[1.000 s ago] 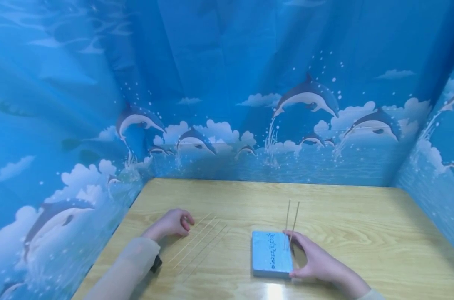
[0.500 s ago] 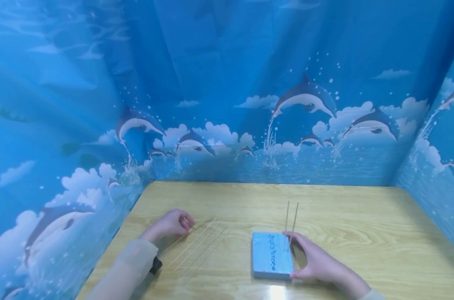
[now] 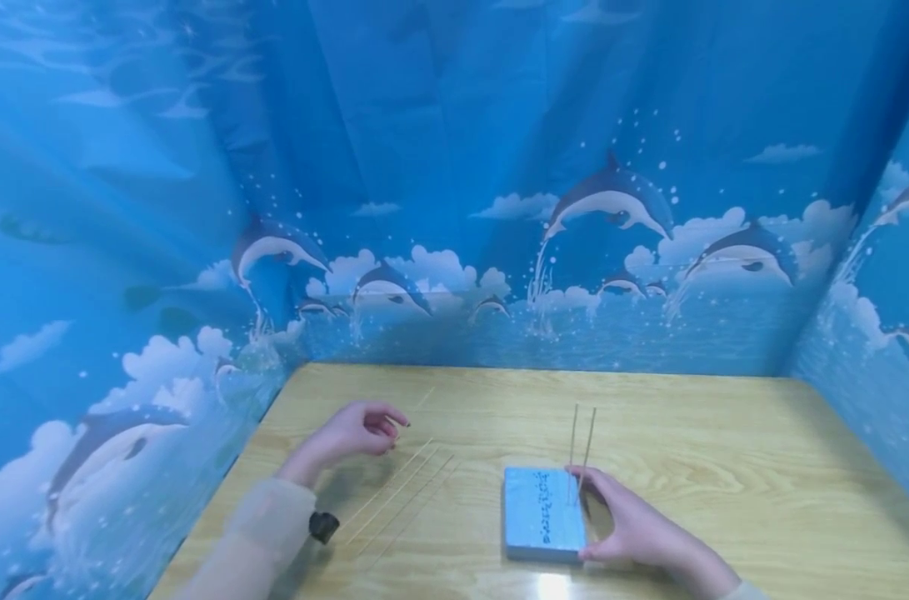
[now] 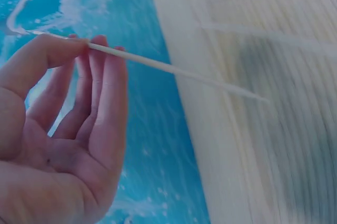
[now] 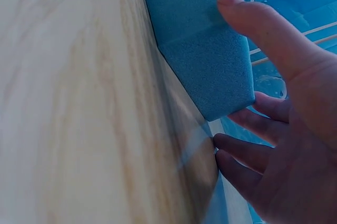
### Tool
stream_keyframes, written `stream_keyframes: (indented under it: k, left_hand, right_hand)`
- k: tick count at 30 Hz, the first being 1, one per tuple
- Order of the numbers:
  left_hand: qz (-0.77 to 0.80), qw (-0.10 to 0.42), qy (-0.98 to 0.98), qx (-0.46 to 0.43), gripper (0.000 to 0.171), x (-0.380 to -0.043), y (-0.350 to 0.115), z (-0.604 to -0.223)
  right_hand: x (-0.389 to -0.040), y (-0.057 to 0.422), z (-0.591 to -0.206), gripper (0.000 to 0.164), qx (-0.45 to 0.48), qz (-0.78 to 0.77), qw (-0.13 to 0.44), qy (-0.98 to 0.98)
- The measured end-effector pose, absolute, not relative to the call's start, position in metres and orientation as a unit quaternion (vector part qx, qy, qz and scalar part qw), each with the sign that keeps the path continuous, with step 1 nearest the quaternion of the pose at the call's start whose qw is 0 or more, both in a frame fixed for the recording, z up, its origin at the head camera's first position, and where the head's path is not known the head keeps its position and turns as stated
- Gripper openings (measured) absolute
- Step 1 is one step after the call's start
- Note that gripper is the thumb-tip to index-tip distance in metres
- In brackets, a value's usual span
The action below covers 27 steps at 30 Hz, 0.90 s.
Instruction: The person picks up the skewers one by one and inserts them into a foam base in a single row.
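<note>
Backdrop [image 3: 454, 150]: blue sheeting printed with leaping dolphins, clouds and water, standing behind the counter and along both sides.

Counter [image 3: 746, 467]: pale wood grain, carrying the block and the loose sticks.

Right hand [image 3: 634, 517]: at the block's right side, fingers gripping it, the thumb at the near corner and the other fingers toward the far one.

Left hand [image 3: 360, 429]: raised above the counter, left of the block; fingers pinching one stick against the thumb.

Blue block [image 3: 540, 512]: flat, square, resting on the counter; a column of dark marks on its top.

Black object [image 3: 322, 527]: at the left wrist, beside a pale sleeve [image 3: 262, 525]; details unclear.

Loose sticks [image 3: 394, 495]: thin, lying slantwise, roughly parallel, between left hand and block; exact count unclear.

Upright sticks [image 3: 586, 450]: two, standing at the block's right side, slightly tilted.

Held stick [image 4: 174, 69]: thin, pale, one end tapering, clear of the counter.
</note>
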<state>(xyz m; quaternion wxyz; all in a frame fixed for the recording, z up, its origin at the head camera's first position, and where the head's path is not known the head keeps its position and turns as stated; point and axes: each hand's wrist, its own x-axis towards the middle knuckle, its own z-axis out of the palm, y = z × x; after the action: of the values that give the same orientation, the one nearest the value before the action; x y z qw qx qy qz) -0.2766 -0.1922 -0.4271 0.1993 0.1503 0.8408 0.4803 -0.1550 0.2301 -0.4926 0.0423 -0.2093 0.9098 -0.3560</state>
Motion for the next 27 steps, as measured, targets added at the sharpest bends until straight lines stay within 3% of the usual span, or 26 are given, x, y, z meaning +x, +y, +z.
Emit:
stream_keyframes:
  k: [12,27]
  left_hand:
    - [0.633,0.179,0.727,0.194,0.043,-0.253,-0.132,-0.414]
    - [0.661,0.157,0.693,0.239,0.036,-0.225,-0.053,-0.396]
  right_hand:
    - [-0.152,0.229,-0.496,0.111,-0.196,-0.348,0.038,0.916]
    - [-0.154,0.23,-0.496,0.108,-0.222,-0.357,0.025,0.907]
